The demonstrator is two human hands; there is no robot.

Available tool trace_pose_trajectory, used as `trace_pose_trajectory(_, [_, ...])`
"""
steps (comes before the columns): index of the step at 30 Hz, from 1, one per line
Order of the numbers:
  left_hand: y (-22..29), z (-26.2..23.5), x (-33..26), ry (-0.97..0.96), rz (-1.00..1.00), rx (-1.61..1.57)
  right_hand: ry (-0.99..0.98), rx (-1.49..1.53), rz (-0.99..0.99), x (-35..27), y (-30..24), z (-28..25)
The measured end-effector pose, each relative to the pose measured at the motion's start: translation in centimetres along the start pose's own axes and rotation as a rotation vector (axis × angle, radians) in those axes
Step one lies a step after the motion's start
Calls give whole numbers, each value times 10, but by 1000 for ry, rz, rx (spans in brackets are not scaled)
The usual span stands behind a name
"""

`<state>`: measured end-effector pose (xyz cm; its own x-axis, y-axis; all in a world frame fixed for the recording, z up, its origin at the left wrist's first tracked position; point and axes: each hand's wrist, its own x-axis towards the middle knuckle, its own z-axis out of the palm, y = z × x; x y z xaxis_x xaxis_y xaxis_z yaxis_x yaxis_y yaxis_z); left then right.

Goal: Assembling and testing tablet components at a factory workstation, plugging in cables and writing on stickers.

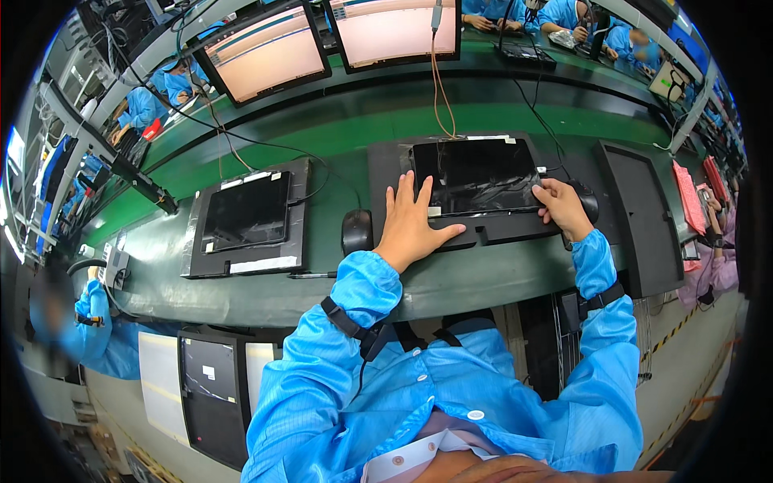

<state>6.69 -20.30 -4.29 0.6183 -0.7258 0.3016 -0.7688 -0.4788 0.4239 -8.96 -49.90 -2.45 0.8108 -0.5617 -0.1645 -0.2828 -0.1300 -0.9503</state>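
Note:
A black tablet-like screen panel (475, 181) with film over its face lies in a dark foam holder (515, 229) on the green bench. My left hand (412, 229) is spread out over the holder, its fingertips by the panel's left edge. At the panel's right edge, my right hand (566, 211) has its thumb and fingers bent together in a pinch; what sits between them is too small to tell. A white cable plug (541, 170) is just above those fingers. An orange-brown cable (436, 80) runs down to the panel's top edge.
Two black mice (357, 232) (586, 203) flank the holder. To the left lies a second screen panel (247, 211) in its own holder, with a pen (312, 275) beside it. A black tray (644, 217) stands right. Monitors (394, 32) are behind; co-workers sit around.

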Motion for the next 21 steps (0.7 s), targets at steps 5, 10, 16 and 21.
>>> trace_pose_trajectory(5, [-3,2,1,-4,43,-1,17,-142,-52,-4,3,-3])
trace_pose_trajectory(10, [-10,14,5,72,57,-69,216,-622,-270,-11,4,5])
trace_pose_trajectory(16, [-10,10,-2,76,46,-58,58,-717,-437,-38,-16,11])
trace_pose_trajectory(21, [-11,12,-3,89,67,-68,66,-755,-402,-41,-11,10])
